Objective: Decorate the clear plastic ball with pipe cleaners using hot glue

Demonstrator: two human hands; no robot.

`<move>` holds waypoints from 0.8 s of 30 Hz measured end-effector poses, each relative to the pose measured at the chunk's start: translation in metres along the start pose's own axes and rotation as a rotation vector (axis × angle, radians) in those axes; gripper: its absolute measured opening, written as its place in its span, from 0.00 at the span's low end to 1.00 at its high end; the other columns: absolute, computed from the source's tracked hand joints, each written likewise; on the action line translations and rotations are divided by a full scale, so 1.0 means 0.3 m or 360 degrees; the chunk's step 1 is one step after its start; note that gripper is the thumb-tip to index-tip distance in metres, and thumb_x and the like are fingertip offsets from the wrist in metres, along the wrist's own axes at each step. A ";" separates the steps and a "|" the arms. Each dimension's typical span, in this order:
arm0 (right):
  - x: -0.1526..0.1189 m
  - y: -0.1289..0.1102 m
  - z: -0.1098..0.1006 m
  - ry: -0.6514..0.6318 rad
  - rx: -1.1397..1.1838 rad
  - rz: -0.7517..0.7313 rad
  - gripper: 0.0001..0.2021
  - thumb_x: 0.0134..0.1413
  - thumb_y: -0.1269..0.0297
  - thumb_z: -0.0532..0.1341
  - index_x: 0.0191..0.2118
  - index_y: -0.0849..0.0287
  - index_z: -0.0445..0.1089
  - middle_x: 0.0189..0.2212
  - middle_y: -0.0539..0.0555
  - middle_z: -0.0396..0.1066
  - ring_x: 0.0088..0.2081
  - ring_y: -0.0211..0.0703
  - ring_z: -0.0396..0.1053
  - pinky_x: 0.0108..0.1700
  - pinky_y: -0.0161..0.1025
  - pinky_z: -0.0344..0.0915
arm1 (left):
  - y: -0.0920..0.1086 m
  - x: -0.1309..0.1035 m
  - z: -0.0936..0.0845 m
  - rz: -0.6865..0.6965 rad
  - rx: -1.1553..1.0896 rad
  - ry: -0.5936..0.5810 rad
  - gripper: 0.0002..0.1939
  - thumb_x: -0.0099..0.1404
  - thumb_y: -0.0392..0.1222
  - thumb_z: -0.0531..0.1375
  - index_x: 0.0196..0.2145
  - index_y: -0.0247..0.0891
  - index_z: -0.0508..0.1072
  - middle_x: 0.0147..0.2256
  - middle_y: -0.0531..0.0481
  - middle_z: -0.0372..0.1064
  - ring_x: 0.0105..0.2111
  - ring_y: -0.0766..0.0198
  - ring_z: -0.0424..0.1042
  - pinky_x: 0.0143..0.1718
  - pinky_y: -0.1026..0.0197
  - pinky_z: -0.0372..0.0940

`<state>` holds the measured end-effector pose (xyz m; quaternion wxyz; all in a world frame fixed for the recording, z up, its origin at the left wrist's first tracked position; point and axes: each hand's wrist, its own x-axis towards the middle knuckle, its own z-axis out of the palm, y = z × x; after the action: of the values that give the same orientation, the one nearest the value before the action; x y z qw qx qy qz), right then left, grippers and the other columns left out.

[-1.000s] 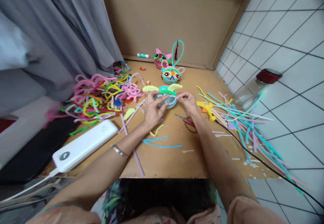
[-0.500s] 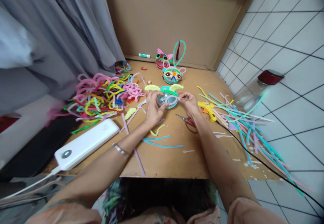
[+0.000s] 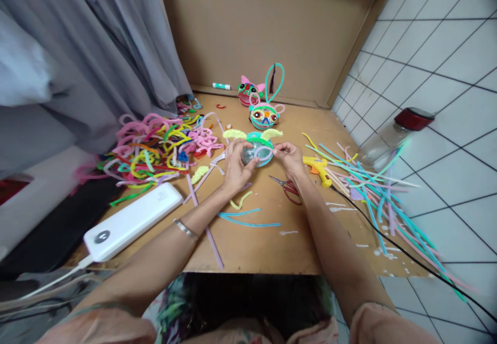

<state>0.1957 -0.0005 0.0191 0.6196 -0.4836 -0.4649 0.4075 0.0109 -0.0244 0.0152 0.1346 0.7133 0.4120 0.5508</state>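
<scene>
The ball (image 3: 249, 156) is held above the middle of the table (image 3: 252, 251), between the two hands. Its left side is gripped by the left hand (image 3: 235, 167), which is part open and curved around it, with the thumb laid at the lower front. The right hand (image 3: 289, 158) is nearly closed, and the right end of a lilac loop (image 3: 263, 147) is pinched between its thumb and forefinger. The loop is held against the front of the ball. The top of the ball is crossed by a green band (image 3: 259, 139), and two pale yellow ears (image 3: 272, 134) are set above it, one to each side.

Behind the ball, a decorated ball (image 3: 263, 117) with pink loops is placed near a red one (image 3: 247, 95), and a marker (image 3: 221, 86) is seen to the left of them. Scissors (image 3: 290, 189) are laid beside the right wrist, partly covered by it. A yellow glue gun (image 3: 321, 170) is placed just to the right, near a spread of straight stems (image 3: 373, 182). On the left, a heap of bent stems (image 3: 155, 144) is piled behind a white power bank (image 3: 134, 222). Two blue stems (image 3: 248, 223) are laid in front of the hands.
</scene>
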 end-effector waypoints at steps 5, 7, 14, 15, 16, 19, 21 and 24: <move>-0.012 -0.005 0.009 0.0019 -0.0023 0.0003 0.15 0.28 0.56 0.72 0.23 0.55 0.69 0.24 0.47 0.73 0.29 0.38 0.68 0.38 0.39 0.67 | -0.013 -0.003 0.000 -0.0001 -0.0016 0.0027 0.17 0.63 0.54 0.62 0.43 0.41 0.68 0.49 0.42 0.67 0.53 0.51 0.66 0.58 0.45 0.62; -0.018 -0.006 0.012 0.0020 -0.0023 0.0002 0.15 0.29 0.56 0.72 0.24 0.55 0.69 0.24 0.48 0.73 0.29 0.38 0.67 0.37 0.39 0.66 | -0.014 -0.004 -0.001 -0.0009 -0.0029 0.0040 0.17 0.63 0.53 0.62 0.43 0.41 0.69 0.49 0.42 0.66 0.54 0.51 0.66 0.58 0.45 0.62; -0.025 -0.010 0.015 0.0012 -0.0073 -0.0012 0.15 0.31 0.55 0.72 0.25 0.56 0.70 0.25 0.48 0.72 0.29 0.39 0.68 0.39 0.40 0.66 | -0.012 -0.004 -0.004 0.0031 -0.0010 0.0044 0.16 0.63 0.51 0.62 0.43 0.41 0.69 0.48 0.42 0.66 0.53 0.52 0.67 0.58 0.46 0.62; -0.026 -0.011 0.015 0.0011 -0.0073 -0.0009 0.15 0.31 0.55 0.72 0.25 0.56 0.70 0.25 0.48 0.73 0.29 0.39 0.68 0.39 0.40 0.66 | -0.012 -0.003 -0.004 0.0030 -0.0003 0.0045 0.16 0.63 0.51 0.63 0.43 0.41 0.68 0.48 0.42 0.66 0.53 0.52 0.66 0.58 0.46 0.62; -0.028 -0.013 0.016 0.0017 -0.0066 -0.0005 0.15 0.31 0.55 0.72 0.25 0.56 0.70 0.25 0.48 0.73 0.30 0.39 0.68 0.39 0.40 0.66 | -0.012 -0.003 -0.004 0.0024 0.0002 0.0047 0.15 0.63 0.51 0.63 0.43 0.41 0.68 0.48 0.43 0.66 0.52 0.52 0.66 0.58 0.46 0.63; -0.033 -0.020 0.018 0.0024 -0.0031 0.0008 0.14 0.30 0.56 0.72 0.25 0.56 0.71 0.25 0.49 0.74 0.30 0.39 0.68 0.38 0.40 0.67 | -0.014 -0.002 -0.004 0.0015 -0.0015 0.0066 0.15 0.62 0.49 0.63 0.43 0.41 0.68 0.47 0.43 0.66 0.52 0.52 0.66 0.57 0.46 0.63; -0.036 -0.024 0.019 0.0019 -0.0028 0.0006 0.14 0.30 0.56 0.72 0.25 0.56 0.72 0.25 0.49 0.74 0.29 0.39 0.68 0.38 0.40 0.67 | -0.015 -0.001 -0.004 0.0015 -0.0027 0.0070 0.15 0.61 0.48 0.63 0.43 0.41 0.68 0.46 0.43 0.66 0.52 0.52 0.66 0.57 0.46 0.64; -0.040 -0.029 0.020 0.0002 -0.0068 -0.0012 0.13 0.32 0.55 0.71 0.26 0.56 0.72 0.25 0.49 0.74 0.29 0.40 0.68 0.38 0.40 0.67 | -0.014 -0.001 -0.007 0.0001 -0.0009 0.0055 0.15 0.61 0.47 0.63 0.44 0.42 0.68 0.47 0.43 0.66 0.52 0.52 0.66 0.57 0.46 0.63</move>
<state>0.1876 -0.0125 0.0261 0.6110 -0.4951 -0.4749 0.3950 0.0073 -0.0226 0.0131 0.1294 0.7035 0.4123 0.5642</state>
